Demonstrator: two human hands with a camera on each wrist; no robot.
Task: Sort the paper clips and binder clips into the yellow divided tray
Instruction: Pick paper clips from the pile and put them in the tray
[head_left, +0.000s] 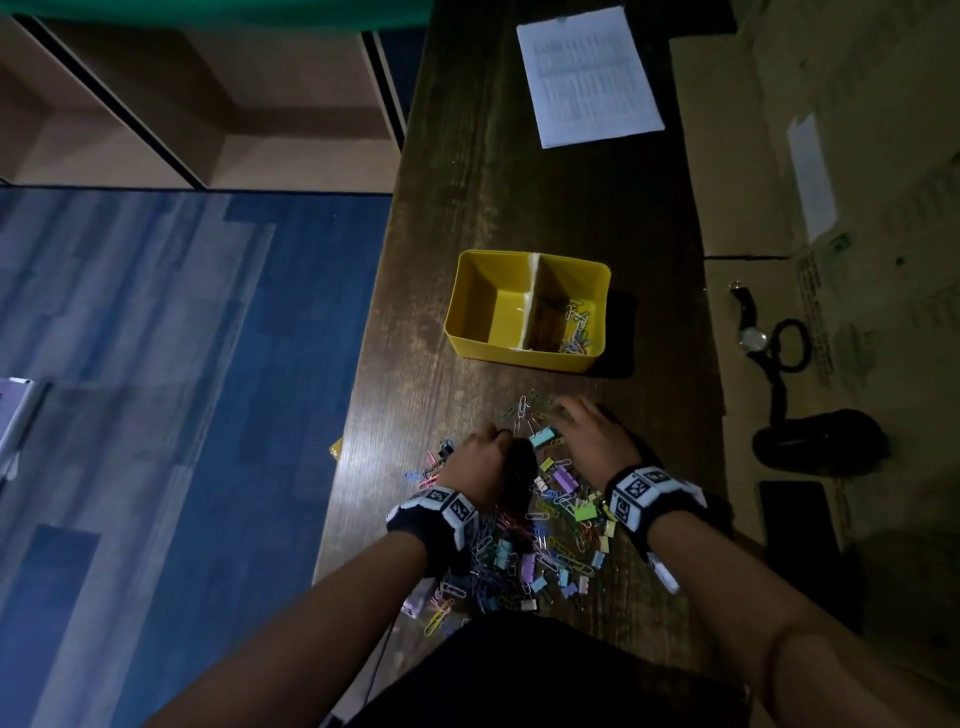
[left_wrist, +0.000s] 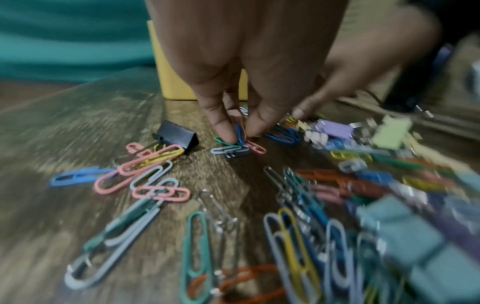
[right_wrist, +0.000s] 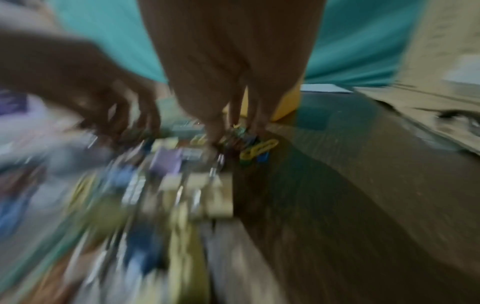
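Observation:
The yellow divided tray (head_left: 467, 291) stands mid-table; its right compartment holds a few paper clips (head_left: 575, 330), and its left one looks bare. Nearer me lies a mixed pile of coloured paper clips and binder clips (head_left: 550, 535). My left hand (left_wrist: 240, 135) reaches down at the pile's far edge, and its thumb and fingers pinch a small bunch of paper clips (left_wrist: 233, 149). A black binder clip (left_wrist: 179, 135) lies just left of it. My right hand (right_wrist: 233, 135), blurred, has its fingertips closed around a cluster of paper clips beside a yellow paper clip (right_wrist: 259, 149).
A printed sheet (head_left: 589, 75) lies at the table's far end. Cardboard (head_left: 857, 208) runs along the right side, with a wristwatch (head_left: 753, 338) and dark items on it. The table's left edge (head_left: 363, 364) drops to a blue floor.

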